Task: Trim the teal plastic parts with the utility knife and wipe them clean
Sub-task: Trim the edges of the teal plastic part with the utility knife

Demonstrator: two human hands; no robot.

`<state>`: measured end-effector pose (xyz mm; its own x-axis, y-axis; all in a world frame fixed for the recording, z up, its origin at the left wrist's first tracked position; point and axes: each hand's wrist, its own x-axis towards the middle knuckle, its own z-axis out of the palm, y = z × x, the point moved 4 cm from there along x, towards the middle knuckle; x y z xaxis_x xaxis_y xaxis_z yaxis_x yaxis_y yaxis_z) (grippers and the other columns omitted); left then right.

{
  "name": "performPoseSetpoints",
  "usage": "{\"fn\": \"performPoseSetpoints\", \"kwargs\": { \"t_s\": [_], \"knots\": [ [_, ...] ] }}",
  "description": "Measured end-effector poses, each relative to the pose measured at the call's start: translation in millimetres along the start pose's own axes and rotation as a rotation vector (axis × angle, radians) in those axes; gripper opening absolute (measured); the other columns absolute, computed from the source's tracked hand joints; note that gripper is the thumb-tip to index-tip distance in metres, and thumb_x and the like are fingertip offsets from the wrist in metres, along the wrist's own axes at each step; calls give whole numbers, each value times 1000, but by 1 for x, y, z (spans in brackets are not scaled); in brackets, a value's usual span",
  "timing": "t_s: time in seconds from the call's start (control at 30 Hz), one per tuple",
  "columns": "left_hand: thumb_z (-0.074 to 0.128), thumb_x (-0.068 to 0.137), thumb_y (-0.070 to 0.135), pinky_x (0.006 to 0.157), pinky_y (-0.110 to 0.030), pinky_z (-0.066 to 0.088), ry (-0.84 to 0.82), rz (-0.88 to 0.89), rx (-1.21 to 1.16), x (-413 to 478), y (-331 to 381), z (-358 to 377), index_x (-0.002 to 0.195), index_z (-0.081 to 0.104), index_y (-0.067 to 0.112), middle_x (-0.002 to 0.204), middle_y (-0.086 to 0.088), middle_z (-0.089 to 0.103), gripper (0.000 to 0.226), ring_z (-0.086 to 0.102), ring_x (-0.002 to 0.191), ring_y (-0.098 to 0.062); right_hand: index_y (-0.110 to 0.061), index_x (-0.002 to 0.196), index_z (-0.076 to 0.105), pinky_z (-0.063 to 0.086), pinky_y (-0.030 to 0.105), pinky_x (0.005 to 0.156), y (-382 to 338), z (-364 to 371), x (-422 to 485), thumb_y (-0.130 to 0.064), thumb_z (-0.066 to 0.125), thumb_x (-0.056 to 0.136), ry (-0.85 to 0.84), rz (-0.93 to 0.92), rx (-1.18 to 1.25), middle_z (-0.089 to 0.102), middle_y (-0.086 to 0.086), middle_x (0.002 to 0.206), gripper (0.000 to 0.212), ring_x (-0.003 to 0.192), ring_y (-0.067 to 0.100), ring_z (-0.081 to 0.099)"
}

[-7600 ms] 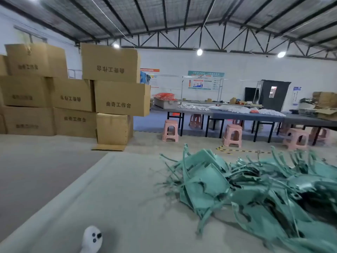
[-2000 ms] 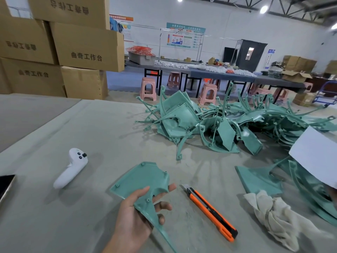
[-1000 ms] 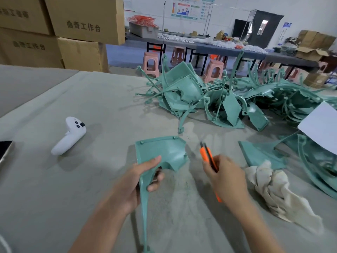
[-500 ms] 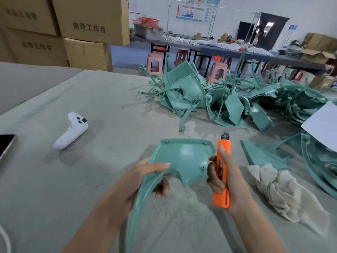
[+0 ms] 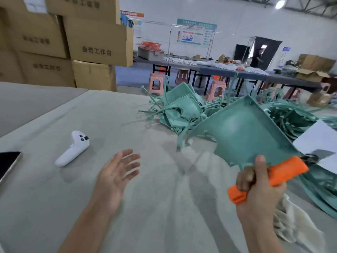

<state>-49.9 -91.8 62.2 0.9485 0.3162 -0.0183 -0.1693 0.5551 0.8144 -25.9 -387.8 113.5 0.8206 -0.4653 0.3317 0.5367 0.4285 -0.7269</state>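
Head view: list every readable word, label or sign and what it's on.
"曲奇工作台": front of the cardboard box at the right of the stack.
Print on the other boxes: blurred, unreadable.
Wall posters and blue sign: too small to read.
No text visible on the orange utility knife or white controller.

Single head-worn wide view, forward and down across the table [image 5: 164, 216]
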Motion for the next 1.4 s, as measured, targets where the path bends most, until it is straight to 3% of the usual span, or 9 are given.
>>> {"fn": "performPoseSetpoints", "kwargs": {
  "t_s": [0.1, 0.17, 0.3, 0.43, 0.67, 0.83, 1.07, 1.23, 1.4],
  "knots": [
    [46, 87, 48, 74, -38, 56, -149, -148, 24, -7, -14, 18, 109, 66, 6, 108, -16, 70, 52, 69, 81, -25, -39, 83, 64, 41, 16, 44, 1, 11, -20, -24, 64, 88, -273, -369, -341, 65, -8, 60, 16, 43, 2, 51],
    [39, 87, 57, 68, -37, 58, -243, -202, 45, -11, -22, 27, 112, 66, 5, 109, -18, 70, 64, 69, 82, -27, -40, 94, 62, 42, 7, 57, 12, 19, -34, -3, 58, 82, -492, -535, -592, 68, -13, 70, 39, 58, -8, 57],
    [41, 84, 68, 63, -39, 57, -349, -250, -24, -16, -25, 32, 120, 67, 10, 102, -17, 70, 72, 69, 82, -29, -27, 103, 66, 32, -4, 65, 29, 30, -53, -6, 40, 66, -760, -469, -749, 54, -31, 78, 50, 72, -25, 46],
    [64, 85, 23, 60, -35, 58, -302, -216, -56, -18, -28, 35, 131, 54, 7, 111, -17, 68, 50, 70, 81, -25, -24, 106, 72, 34, 0, 59, 47, 24, -55, 3, 50, 71, -800, -369, -787, 57, -38, 78, 50, 64, -19, 51],
    [66, 69, 4, 54, -29, 57, -134, -142, -75, -8, -38, 37, 122, 57, 4, 99, -11, 74, 54, 73, 77, -20, -34, 105, 72, 33, 10, 48, 59, 23, -56, -14, 58, 89, -752, -184, -732, 59, -22, 61, 30, 47, -2, 46],
    [68, 68, 8, 53, -29, 57, -86, -34, -28, 0, -37, 33, 115, 58, 11, 97, -5, 75, 49, 73, 77, -18, -45, 110, 70, 40, 7, 53, 61, 18, -47, -2, 59, 97, -518, 79, -574, 75, -6, 109, 46, 53, -7, 52],
    [82, 66, 10, 68, -36, 60, -107, 18, 147, -2, -44, 30, 114, 61, 22, 103, -5, 74, 53, 72, 92, -24, -22, 101, 67, 38, 19, 41, 59, 12, -39, -3, 56, 97, -388, 139, -544, 77, -2, 90, 22, 41, 10, 41],
    [80, 70, 15, 69, -28, 58, -123, 44, 188, -1, -42, 28, 116, 63, 21, 104, -4, 74, 49, 72, 94, -22, -28, 93, 68, 52, 20, 60, 49, 4, -33, -26, 52, 102, -259, 25, -562, 70, 5, 69, 18, 61, 17, 65],
    [64, 85, 6, 65, -27, 58, -43, 84, 157, 1, -31, 18, 112, 65, 18, 98, -3, 76, 29, 73, 87, -18, -23, 95, 65, 53, 24, 63, 40, -2, -18, -49, 44, 97, -170, 132, -302, 57, -3, 63, 33, 59, 13, 56]
  ]
}}
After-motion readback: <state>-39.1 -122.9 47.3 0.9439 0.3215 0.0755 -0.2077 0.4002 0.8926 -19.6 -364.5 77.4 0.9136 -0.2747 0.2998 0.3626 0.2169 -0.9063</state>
